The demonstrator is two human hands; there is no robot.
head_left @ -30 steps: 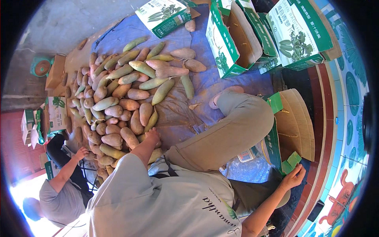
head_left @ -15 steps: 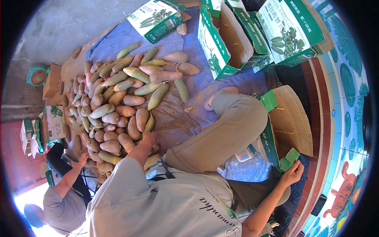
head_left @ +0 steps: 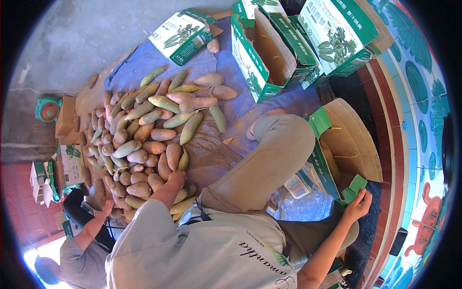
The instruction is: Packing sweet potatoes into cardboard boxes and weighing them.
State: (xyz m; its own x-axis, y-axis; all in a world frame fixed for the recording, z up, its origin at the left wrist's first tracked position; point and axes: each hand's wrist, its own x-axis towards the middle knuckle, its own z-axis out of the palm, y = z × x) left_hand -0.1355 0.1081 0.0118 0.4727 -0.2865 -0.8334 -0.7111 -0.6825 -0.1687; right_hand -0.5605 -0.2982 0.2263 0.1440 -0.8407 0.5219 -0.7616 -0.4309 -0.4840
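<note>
My left hand [head_left: 176, 178] is at the near right edge of a heap of radishes [head_left: 144, 159], some green, some pinkish brown and dusty with soil. Its fingers, partly hidden, close on the lower end of a slim green radish [head_left: 183, 159]. On the right, my right hand [head_left: 358, 204] pinches a small green flap at the near corner of an open cardboard box [head_left: 351, 154]. That box lies tilted beside my bent leg, its brown inside showing, and I see no radish in its visible part.
The heap lies on a blue sheet [head_left: 240, 101]. Several green-and-white cartons [head_left: 269, 53] stand at the far right, another carton [head_left: 180, 36] farther left. A scale with a display [head_left: 296, 187] sits by my leg. A co-worker [head_left: 84, 253] reaches to the heap's left side.
My view has shifted a little, so the scene sits lower. My left hand has edged closer to the slim green radish. My right hand stays on the box flap.
</note>
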